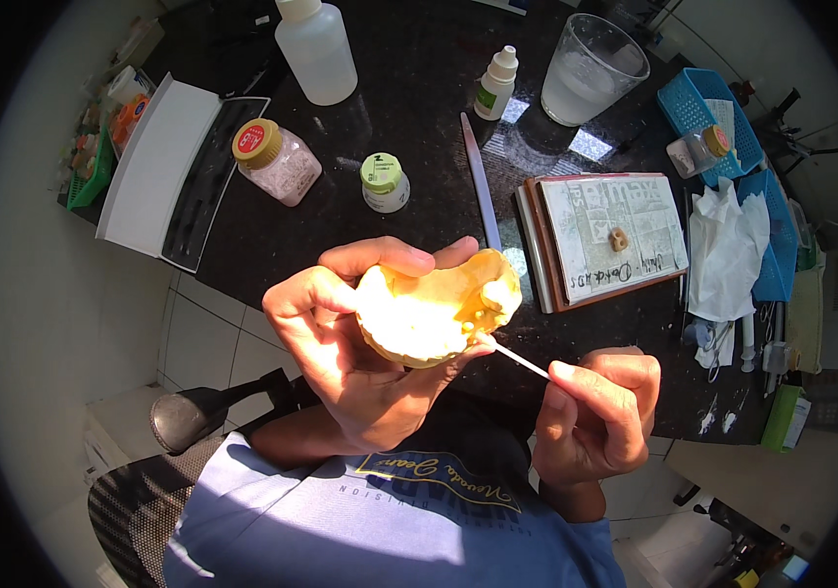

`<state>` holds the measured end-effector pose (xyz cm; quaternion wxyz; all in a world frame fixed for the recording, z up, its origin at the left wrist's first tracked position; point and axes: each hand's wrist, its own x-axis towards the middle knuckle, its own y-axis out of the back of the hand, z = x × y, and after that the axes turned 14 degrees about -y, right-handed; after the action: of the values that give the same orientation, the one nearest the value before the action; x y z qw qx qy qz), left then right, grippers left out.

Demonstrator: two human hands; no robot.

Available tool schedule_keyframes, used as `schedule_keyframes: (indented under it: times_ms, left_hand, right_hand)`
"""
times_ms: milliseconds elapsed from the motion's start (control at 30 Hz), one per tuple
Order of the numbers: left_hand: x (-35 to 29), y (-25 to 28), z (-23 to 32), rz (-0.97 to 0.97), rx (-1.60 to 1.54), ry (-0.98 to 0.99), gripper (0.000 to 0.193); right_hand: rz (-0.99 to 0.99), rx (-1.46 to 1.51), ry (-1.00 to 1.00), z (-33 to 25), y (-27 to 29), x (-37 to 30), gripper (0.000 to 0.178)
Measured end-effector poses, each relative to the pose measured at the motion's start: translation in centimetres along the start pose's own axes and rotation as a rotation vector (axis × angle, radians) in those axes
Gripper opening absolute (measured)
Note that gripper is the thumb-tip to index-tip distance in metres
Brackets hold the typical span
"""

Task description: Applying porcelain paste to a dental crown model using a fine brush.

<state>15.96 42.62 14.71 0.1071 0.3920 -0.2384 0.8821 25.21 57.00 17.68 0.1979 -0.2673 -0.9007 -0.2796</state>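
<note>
My left hand (352, 365) is wrapped around a yellow plaster dental cast (419, 306), with the fingers along its far edge and the palm side below. Strong sunlight washes out much of its surface, though raised tooth shapes show on its right side. In a pinch between thumb and fingers, my right hand (603, 416) holds a thin white stick (522, 361). The stick slants up and left, and its far end meets the lower right rim of the cast; the exact shape of that tip is hard to make out.
On the black countertop (341, 230) stand a gold-lidded jar (282, 169), a green-lidded jar (386, 183), a dropper bottle (494, 86), a squeeze bottle (318, 59) and a glass (591, 73). A lilac spatula (481, 176) lies beside a notepad (586, 260) bearing a small tan piece (619, 239). Blue baskets (698, 122) stand right.
</note>
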Motion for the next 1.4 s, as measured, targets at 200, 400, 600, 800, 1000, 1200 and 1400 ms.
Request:
schedule_keyframes:
  times_ms: [200, 400, 600, 800, 1000, 1200, 1400]
  left_hand:
    - [-0.1, 0.0, -0.1, -0.003, 0.007, 0.000, 0.077]
    - [-0.3, -0.3, -0.1, 0.038, -0.020, -0.007, 0.074]
    - [-0.3, -0.2, -0.1, 0.035, -0.010, 0.001, 0.074]
    - [-0.4, -0.4, 0.2, 0.083, -0.057, 0.031, 0.074]
    - [-0.2, -0.4, -0.2, 0.000, -0.030, 0.043, 0.076]
    - [0.0, -0.1, 0.8, 0.002, 0.011, 0.091, 0.069]
    - [-0.2, 0.4, 0.6, -0.063, 0.106, 0.018, 0.070]
  right_hand:
    - [0.019, 0.002, -0.022, 0.0, -0.1, -0.1, 0.032]
    - [0.024, -0.017, -0.020, -0.1, -0.1, 0.0, 0.031]
    - [0.048, -0.036, -0.003, 0.0, -0.1, -0.1, 0.028]
    - [0.073, -0.051, 0.020, 0.2, -0.3, -0.4, 0.024]
    - [0.157, -0.024, 0.030, 0.8, 0.2, -0.5, 0.019]
    - [0.251, -0.033, 0.023, 0.6, 3.1, 1.1, 0.014]
    - [0.402, -0.426, 0.069, 1.1, 10.7, 12.0, 0.009]
